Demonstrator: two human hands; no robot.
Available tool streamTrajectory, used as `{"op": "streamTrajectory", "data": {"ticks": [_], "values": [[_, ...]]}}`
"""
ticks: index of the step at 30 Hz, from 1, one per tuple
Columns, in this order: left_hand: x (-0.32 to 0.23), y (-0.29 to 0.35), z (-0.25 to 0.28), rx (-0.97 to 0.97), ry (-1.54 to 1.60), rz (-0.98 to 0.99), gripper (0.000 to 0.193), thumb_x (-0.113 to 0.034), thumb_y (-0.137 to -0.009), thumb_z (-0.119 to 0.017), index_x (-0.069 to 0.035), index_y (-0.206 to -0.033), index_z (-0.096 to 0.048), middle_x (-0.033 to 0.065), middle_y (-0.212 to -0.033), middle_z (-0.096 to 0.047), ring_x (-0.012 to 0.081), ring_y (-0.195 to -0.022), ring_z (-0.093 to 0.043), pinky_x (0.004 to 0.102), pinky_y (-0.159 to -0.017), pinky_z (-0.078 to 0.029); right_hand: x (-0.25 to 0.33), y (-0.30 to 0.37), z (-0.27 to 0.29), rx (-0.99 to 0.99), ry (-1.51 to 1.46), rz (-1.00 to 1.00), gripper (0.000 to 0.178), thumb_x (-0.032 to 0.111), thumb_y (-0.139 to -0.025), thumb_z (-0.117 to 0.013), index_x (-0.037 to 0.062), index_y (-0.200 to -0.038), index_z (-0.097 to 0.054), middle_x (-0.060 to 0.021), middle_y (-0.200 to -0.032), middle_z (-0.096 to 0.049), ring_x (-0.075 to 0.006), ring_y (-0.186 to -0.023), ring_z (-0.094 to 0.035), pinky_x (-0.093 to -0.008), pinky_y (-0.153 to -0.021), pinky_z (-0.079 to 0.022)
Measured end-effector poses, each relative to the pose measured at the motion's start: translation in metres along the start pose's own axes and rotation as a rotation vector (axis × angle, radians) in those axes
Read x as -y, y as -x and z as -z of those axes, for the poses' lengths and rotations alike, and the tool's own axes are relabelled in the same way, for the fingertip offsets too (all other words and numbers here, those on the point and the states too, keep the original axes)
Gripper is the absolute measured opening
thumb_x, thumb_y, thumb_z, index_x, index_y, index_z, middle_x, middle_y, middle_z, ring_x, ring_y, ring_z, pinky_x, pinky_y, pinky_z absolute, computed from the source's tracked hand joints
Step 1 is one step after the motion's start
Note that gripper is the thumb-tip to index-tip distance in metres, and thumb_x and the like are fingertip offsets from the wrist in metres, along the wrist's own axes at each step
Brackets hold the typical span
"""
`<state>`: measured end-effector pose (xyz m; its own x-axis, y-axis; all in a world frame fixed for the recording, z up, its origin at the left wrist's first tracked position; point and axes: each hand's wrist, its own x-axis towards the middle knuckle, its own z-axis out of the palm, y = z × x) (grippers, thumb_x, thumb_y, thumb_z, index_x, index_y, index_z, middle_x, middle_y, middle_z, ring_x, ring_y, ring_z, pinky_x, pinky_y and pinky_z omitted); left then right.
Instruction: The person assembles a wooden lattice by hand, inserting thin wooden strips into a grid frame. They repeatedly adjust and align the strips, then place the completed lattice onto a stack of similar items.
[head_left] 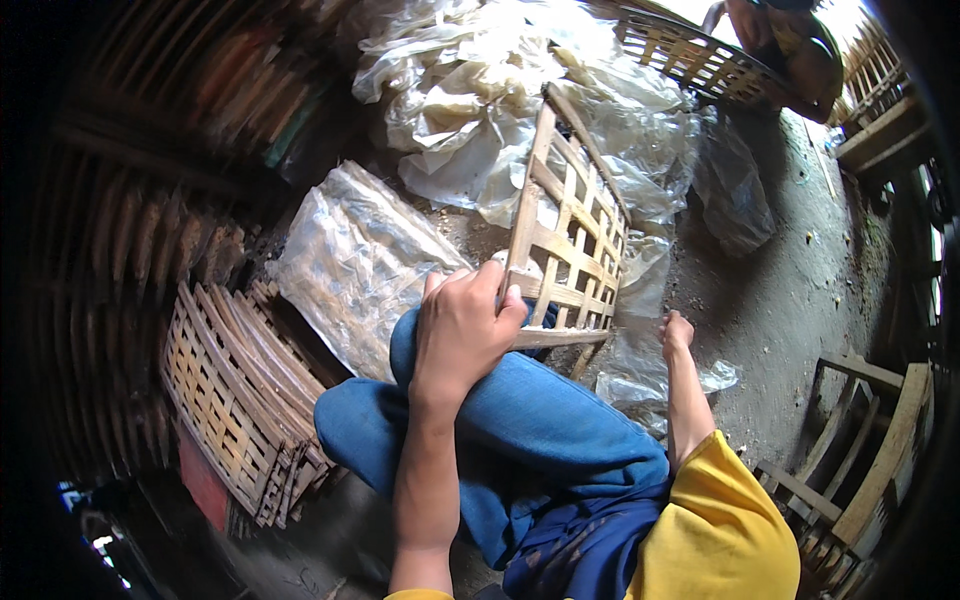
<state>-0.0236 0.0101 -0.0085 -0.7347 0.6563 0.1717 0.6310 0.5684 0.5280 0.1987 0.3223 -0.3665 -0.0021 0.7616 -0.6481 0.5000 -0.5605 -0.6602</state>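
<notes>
A woven bamboo lattice tray (566,243) with a wooden rim stands tilted on edge in front of my knees. My left hand (463,328) grips its near left rim, thumb and fingers closed round the wood. To the right of the tray, my right hand (677,330) hangs low over the floor with its fingers curled closed. Whether anything is in those fingers I cannot make out. Behind and below the tray lies crumpled clear plastic sheeting (648,290), with a loose end close to my right hand.
Similar lattice trays (225,395) are stacked at the left. A plastic-covered flat bundle (360,255) lies ahead of them. A large plastic heap (450,110) fills the far middle. Another person (790,55) sits far right beside a lattice tray (690,60). A wooden frame (850,440) stands at right.
</notes>
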Motion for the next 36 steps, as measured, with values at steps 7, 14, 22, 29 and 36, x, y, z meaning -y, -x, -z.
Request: {"op": "streamTrajectory", "data": {"ticks": [7,14,22,29,36], "values": [[-0.002,0.0,0.003,0.014,0.006,0.015,0.021,-0.016,-0.086,-0.064,-0.003,-0.075,-0.052,0.0113,-0.061,-0.051,0.0338,-0.061,-0.054,0.0448,-0.069,-0.041,0.134,0.107,-0.06,0.325,0.074,0.714,0.057,0.036,-0.102,-0.055,0.0034,-0.148,-0.046,-0.0191,-0.156,-0.043,-0.0299,-0.144,-0.042,-0.0445,-0.119,-0.035],[-0.008,-0.008,-0.002,0.013,-0.009,-0.007,0.024,-0.016,-0.086,-0.065,-0.003,-0.073,-0.05,0.0139,-0.06,-0.05,0.0359,-0.061,-0.053,0.0462,-0.066,-0.041,0.223,0.256,-0.141,0.546,-0.102,1.605,0.071,0.051,-0.1,-0.051,0.015,-0.159,-0.036,-0.0186,-0.168,-0.018,-0.0381,-0.155,-0.017,-0.0526,-0.124,-0.013],[0.018,0.011,0.005,0.16,-0.181,0.247,0.026,-0.026,-0.091,-0.062,-0.002,-0.082,-0.062,0.0195,-0.072,-0.065,0.0407,-0.075,-0.065,0.05,-0.076,-0.046,0.12,0.172,-0.15,0.698,0.401,1.207,0.066,0.042,-0.103,-0.044,0.0101,-0.159,-0.031,-0.0222,-0.167,-0.02,-0.0366,-0.155,-0.016,-0.0528,-0.123,-0.011],[0.009,0.005,0.004,0.098,-0.077,0.112,0.024,-0.026,-0.091,-0.064,-0.004,-0.083,-0.062,0.0165,-0.071,-0.065,0.0392,-0.075,-0.065,0.0489,-0.075,-0.046,-0.064,0.011,-0.012,0.541,1.308,0.375,0.099,0.071,-0.092,-0.05,0.0059,-0.161,-0.021,-0.0301,-0.166,-0.004,-0.0485,-0.151,-0.022,-0.0605,-0.119,-0.027],[-0.008,0.0,-0.001,0.046,0.012,0.073,0.026,-0.026,-0.089,-0.067,-0.003,-0.079,-0.063,0.0165,-0.067,-0.064,0.0379,-0.07,-0.065,0.0469,-0.071,-0.049,-0.097,0.108,0.041,0.565,0.765,1.039,0.132,0.067,-0.071,-0.081,-0.0014,-0.16,-0.011,-0.037,-0.162,-0.013,-0.0508,-0.145,-0.032,-0.0585,-0.115,-0.031]]}}
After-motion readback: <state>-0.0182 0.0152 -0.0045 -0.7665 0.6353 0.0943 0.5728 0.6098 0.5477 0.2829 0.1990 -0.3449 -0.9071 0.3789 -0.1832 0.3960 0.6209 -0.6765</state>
